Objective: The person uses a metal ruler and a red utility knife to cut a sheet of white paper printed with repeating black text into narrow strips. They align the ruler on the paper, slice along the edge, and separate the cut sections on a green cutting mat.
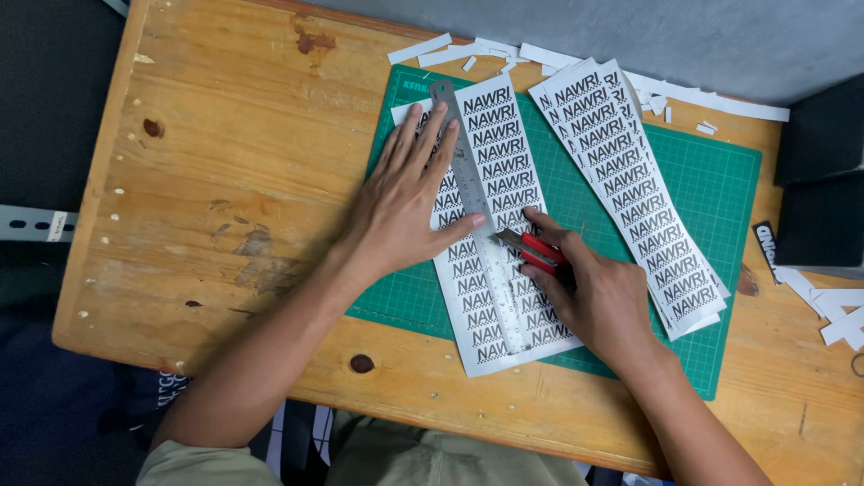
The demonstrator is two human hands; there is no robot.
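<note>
The cutter's blade tip is hidden against the ruler (477, 216), and both arms are cut off at the bottom edge. A worn wooden worktop (216, 180) carries a green mat (720, 198), with paper scraps toward 12 and 3 o'clock. The left hand (405, 207) lies flat, fingers spread, pressing ruler and printed sheet (508, 180) at centre. The right hand (598, 292), its grip closed around a red cutter (531, 250), sits at 5 o'clock of the left. A second stack (639, 198) lies toward 2 o'clock.
</note>
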